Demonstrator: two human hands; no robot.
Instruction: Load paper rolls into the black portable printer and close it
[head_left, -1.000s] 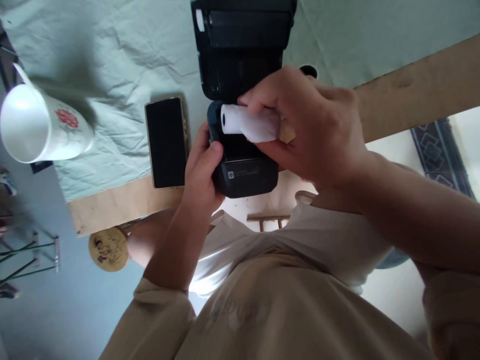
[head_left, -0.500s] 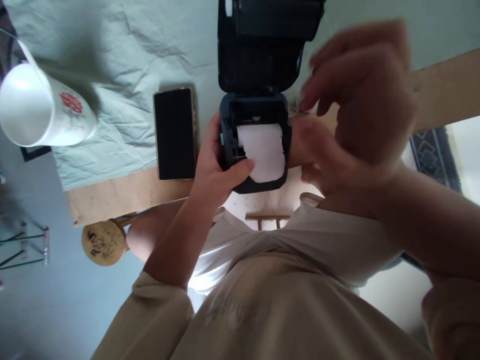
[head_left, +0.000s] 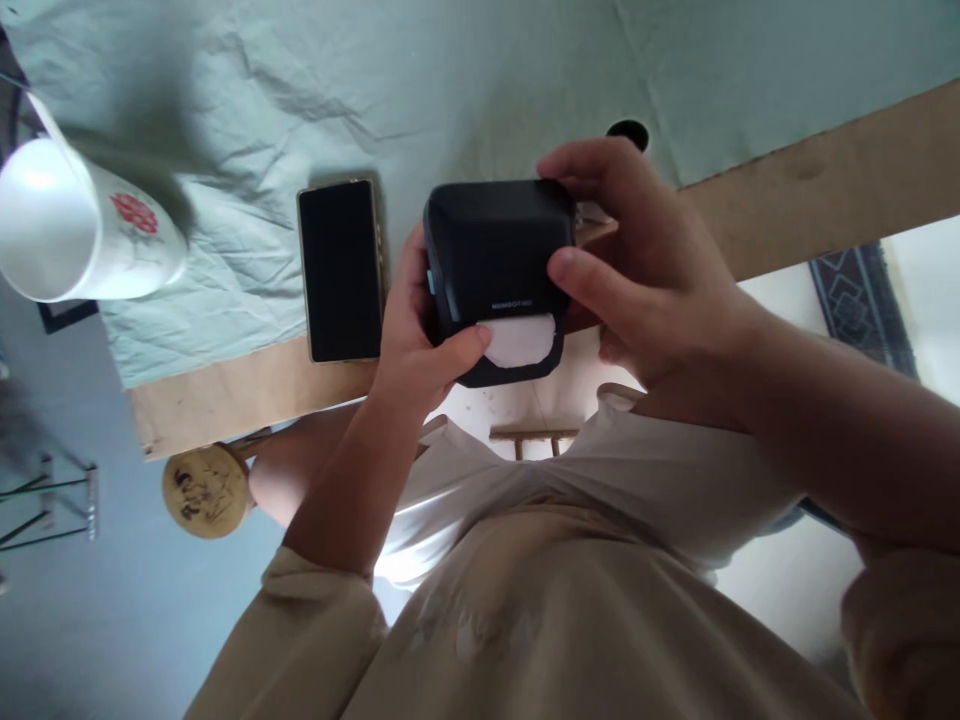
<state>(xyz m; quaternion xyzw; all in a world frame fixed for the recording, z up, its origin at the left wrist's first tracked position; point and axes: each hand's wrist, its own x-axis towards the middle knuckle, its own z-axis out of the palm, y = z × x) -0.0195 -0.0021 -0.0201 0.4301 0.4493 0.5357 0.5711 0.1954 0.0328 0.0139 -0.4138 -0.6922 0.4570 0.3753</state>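
Left hand [head_left: 416,350]: curled round near side of black device [head_left: 499,215], gripping, thumb at edge of paper tongue [head_left: 521,341]. Right hand [head_left: 637,255]: half open, thumb against lid [head_left: 495,265]. Between hands: lid down, paper out — latched or not, cannot tell.

one head-worn view, steeply downward, close above table edge [head_left: 825,192] and wearer's lap [head_left: 675,475]

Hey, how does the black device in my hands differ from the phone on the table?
The black device is thick and boxy; the phone is a slim slab. The left hand holds the device while the right hand touches it; the phone lies on the table. White paper shows on the device, none on the phone. Both look dark on top.
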